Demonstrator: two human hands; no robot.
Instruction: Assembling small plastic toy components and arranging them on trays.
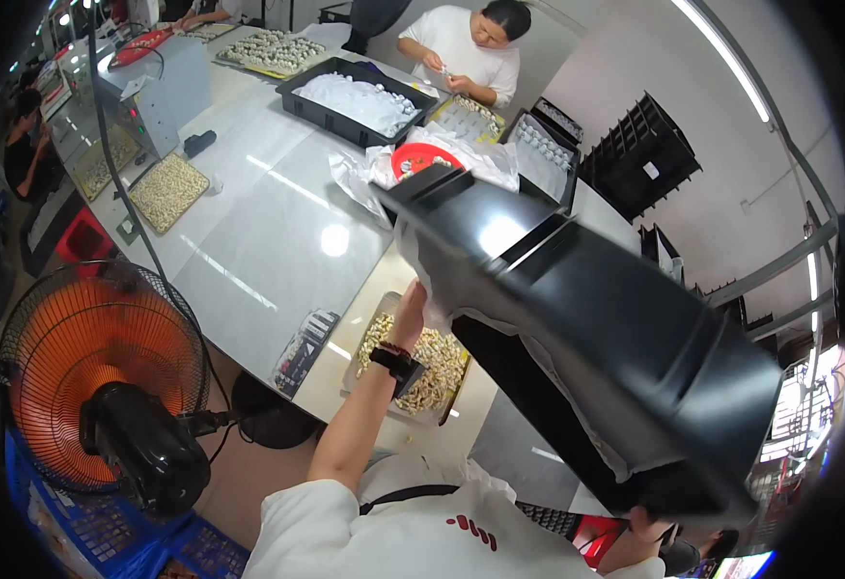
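A large black plastic crate (625,299) is tipped on its side in front of me, its open side facing down toward my left. A whitish liner sheet (426,265) hangs along its rim. My left hand (411,317) grips the crate's far end at the liner, its fingertips partly hidden. Around the crate's near lower corner my right hand (646,526) is closed. Beneath the crate's far end, a shallow tray (442,417) on the table holds many small yellowish-gold pieces (432,381).
An orange fan (104,376) stands left, its cord (113,164) crossing the view. Across the table (239,232), a person (466,53) handles small parts beside a lined black crate (345,106). A red basin (427,154) sits behind my crate. Black crates (644,154) are stacked right.
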